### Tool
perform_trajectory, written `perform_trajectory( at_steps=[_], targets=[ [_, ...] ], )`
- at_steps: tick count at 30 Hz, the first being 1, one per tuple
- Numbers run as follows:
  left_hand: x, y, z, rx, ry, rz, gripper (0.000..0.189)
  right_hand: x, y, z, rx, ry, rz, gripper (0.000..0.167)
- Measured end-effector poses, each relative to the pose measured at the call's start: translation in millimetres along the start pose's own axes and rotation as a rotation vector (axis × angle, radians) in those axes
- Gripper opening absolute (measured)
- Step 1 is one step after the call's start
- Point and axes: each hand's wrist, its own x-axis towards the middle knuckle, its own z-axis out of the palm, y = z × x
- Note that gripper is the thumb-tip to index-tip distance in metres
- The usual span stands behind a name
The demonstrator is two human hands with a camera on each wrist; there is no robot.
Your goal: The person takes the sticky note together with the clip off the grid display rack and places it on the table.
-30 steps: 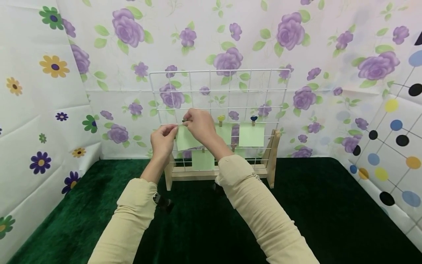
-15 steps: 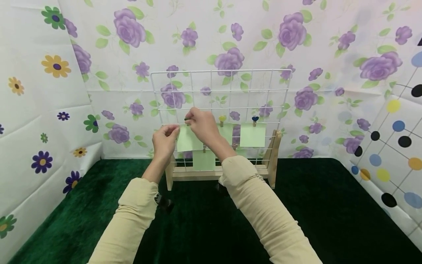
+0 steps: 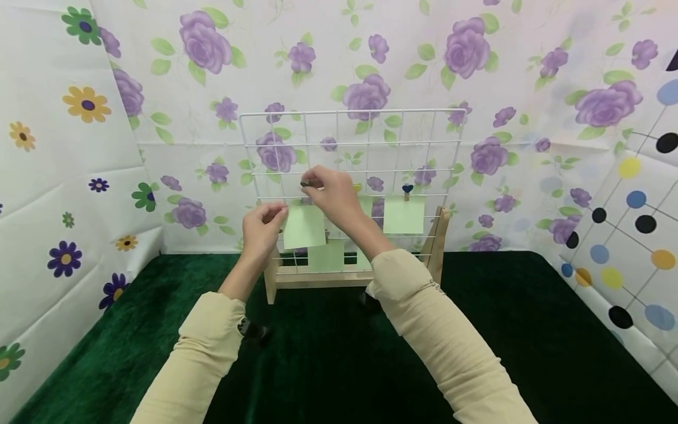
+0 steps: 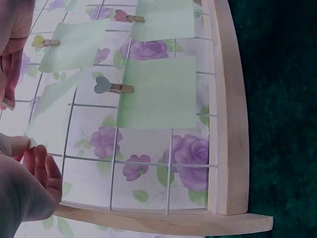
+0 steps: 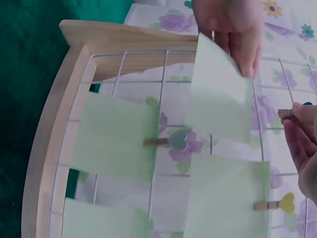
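Note:
My left hand [image 3: 259, 232] pinches the upper left corner of a pale green paper note [image 3: 304, 227] in front of a white wire grid [image 3: 349, 143]. In the right wrist view, the note [image 5: 220, 99] bends and leans out from the wires. My right hand [image 3: 336, 197] pinches a small wooden clothespin [image 5: 286, 114] with a dark green ornament, just above the note and apart from it. Beside them, a note [image 5: 230, 193] hangs from a clothespin with a yellow heart [image 5: 286, 203]. Another note [image 4: 157, 94] hangs below from a clothespin with a grey-blue heart [image 4: 102, 85].
The grid stands on a wooden base [image 3: 318, 280] on dark green cloth [image 3: 318, 365]. At its right, a note [image 3: 404, 215] hangs from a clothespin with a dark blue heart [image 3: 407, 188]. A lower one has a pink heart [image 4: 121, 16]. Floral sheeting [image 3: 508, 70] rises behind.
My right hand has moved up and right with the clothespin, away from the note's top edge. The note now shows more fully and sits slightly lower. My left hand keeps its pinch.

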Motion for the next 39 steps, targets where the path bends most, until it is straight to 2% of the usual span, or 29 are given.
perform_trajectory(
  at_steps=[7,11,16,21,26,33,39],
  targets=[
    [-9.2,-8.7,-4.8,0.01,-0.119,-0.039,0.023,-17.0,9,-8,-0.002,-0.078,0.097,0.021],
    [-14.4,-16.0,-9.9,0.009,-0.203,-0.113,0.023,-31.1,17,-12,0.04,-0.159,0.185,0.021],
    [-22.1,-28.3,-20.0,0.056,-0.306,-0.209,0.027,-52.2,30,-17,0.089,-0.26,0.24,0.025],
    [-31.4,-41.4,-29.6,0.087,-0.384,-0.215,0.03,-73.8,45,-22,0.094,-0.277,0.266,0.025],
    [-39.3,-52.2,-38.5,0.129,-0.404,-0.202,0.03,-92.4,59,-28,0.118,-0.269,0.292,0.023],
    [-43.7,-66.5,-54.7,0.183,-0.399,-0.229,0.031,-116.1,75,-37,0.104,-0.287,0.318,0.023],
    [-48.5,-78.2,-69.4,0.218,-0.424,-0.237,0.031,-137.2,91,-45,0.137,-0.3,0.374,0.025]
  ],
)
